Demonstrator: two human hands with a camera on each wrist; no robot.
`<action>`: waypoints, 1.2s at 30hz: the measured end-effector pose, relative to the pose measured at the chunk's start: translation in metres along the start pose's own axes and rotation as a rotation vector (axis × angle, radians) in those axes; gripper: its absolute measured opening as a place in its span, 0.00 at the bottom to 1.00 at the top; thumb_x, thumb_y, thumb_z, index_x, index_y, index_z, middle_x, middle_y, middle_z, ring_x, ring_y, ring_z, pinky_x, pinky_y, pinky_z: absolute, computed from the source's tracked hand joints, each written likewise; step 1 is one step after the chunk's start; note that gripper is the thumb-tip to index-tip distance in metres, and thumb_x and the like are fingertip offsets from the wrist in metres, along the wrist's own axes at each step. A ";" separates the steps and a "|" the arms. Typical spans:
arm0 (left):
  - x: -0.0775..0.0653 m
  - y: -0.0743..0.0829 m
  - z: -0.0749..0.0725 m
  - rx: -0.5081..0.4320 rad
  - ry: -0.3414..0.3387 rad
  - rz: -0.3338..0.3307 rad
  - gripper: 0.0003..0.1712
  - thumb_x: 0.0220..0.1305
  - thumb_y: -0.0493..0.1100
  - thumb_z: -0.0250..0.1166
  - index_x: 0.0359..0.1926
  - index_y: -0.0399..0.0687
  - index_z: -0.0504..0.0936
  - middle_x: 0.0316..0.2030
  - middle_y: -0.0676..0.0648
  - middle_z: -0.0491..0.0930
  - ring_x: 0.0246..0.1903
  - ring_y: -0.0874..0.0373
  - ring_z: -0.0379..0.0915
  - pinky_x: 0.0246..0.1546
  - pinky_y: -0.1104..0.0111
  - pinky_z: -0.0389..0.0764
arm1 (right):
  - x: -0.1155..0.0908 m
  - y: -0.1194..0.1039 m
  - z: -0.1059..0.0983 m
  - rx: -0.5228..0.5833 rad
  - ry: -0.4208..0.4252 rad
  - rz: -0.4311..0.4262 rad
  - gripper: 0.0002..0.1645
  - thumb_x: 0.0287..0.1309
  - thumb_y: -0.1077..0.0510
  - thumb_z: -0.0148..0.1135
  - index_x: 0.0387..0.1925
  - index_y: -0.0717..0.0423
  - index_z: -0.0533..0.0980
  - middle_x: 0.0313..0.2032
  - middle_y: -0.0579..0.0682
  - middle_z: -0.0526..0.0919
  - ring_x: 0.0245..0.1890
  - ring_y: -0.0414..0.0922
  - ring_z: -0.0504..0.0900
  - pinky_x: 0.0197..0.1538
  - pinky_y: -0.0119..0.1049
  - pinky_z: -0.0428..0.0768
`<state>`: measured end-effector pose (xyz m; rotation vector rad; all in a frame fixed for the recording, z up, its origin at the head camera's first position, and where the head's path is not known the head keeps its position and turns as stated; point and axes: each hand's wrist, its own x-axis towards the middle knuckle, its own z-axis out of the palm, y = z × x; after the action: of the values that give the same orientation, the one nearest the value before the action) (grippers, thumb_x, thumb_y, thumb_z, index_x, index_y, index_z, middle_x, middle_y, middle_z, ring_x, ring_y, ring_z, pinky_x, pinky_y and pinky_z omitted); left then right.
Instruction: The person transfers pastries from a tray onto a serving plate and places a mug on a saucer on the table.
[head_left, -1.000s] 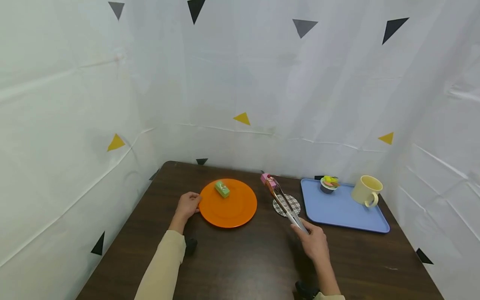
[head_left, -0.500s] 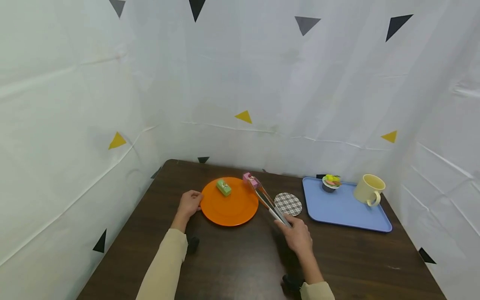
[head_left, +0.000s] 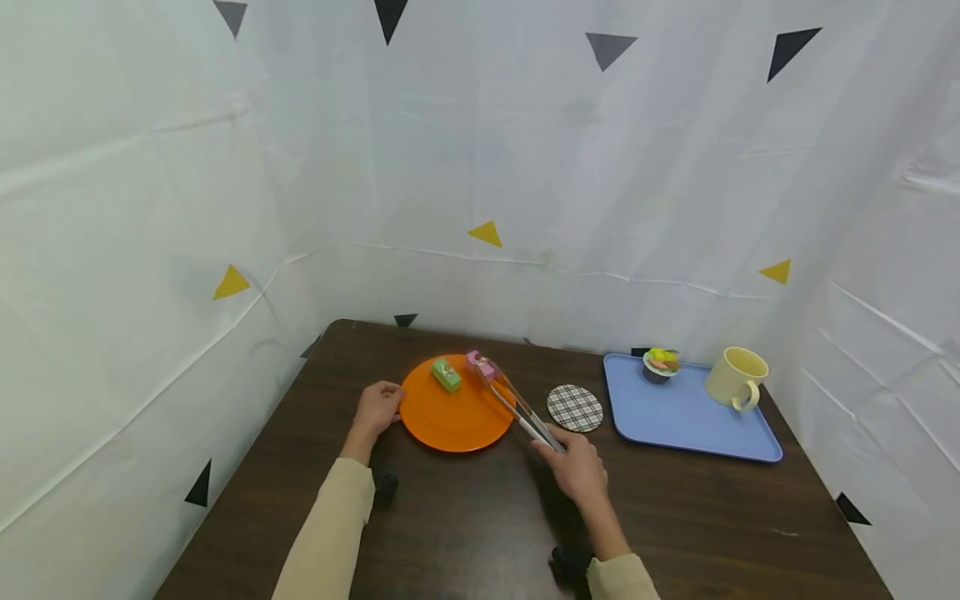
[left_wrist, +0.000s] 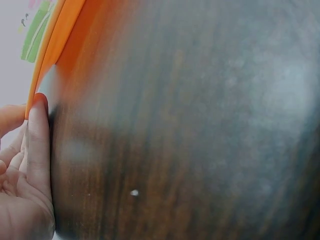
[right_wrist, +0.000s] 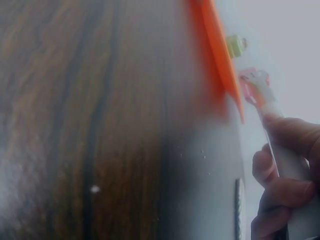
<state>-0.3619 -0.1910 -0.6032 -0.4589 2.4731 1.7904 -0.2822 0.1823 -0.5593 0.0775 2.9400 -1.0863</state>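
My left hand (head_left: 377, 408) pinches the left rim of the orange plate (head_left: 450, 425); in the left wrist view the thumb lies above the rim and a finger below it. On the plate sits a small green cake-like block (head_left: 446, 376). My right hand (head_left: 577, 465) grips metal tongs (head_left: 528, 421) by the handle end. Between the tongs' tips is a pink cake-like block (head_left: 480, 363), over the plate's upper right part, close to the green block. In the right wrist view the pink block (right_wrist: 248, 86) appears slightly apart from the plate's surface.
A round checked coaster (head_left: 574, 408) lies right of the plate. Farther right is a blue tray (head_left: 675, 425) bearing a small cup of toy food (head_left: 660, 367) and a yellow mug (head_left: 737, 379). White sheeting (head_left: 525, 167) hangs behind the dark table (head_left: 465, 525).
My right hand has moved left, carrying the pink block in the tongs from above the coaster to over the plate. My left hand stays on the plate's rim.
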 end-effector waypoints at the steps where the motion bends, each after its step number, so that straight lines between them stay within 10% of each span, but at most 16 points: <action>1: 0.000 0.000 0.000 0.000 -0.002 -0.001 0.21 0.84 0.48 0.58 0.66 0.38 0.78 0.57 0.35 0.83 0.45 0.51 0.83 0.42 0.68 0.89 | 0.000 -0.001 0.001 -0.005 -0.002 0.000 0.27 0.69 0.39 0.71 0.66 0.34 0.83 0.45 0.52 0.87 0.34 0.50 0.78 0.31 0.41 0.68; 36: -0.009 0.008 -0.001 0.014 -0.001 0.000 0.19 0.83 0.46 0.59 0.62 0.35 0.78 0.58 0.33 0.81 0.44 0.51 0.83 0.41 0.69 0.89 | -0.009 -0.007 0.005 -0.008 -0.020 0.018 0.29 0.67 0.39 0.73 0.68 0.36 0.83 0.41 0.52 0.85 0.29 0.50 0.76 0.30 0.41 0.68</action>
<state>-0.3553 -0.1874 -0.5934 -0.4573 2.4831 1.7718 -0.2736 0.1735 -0.5585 0.0927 2.9195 -1.0666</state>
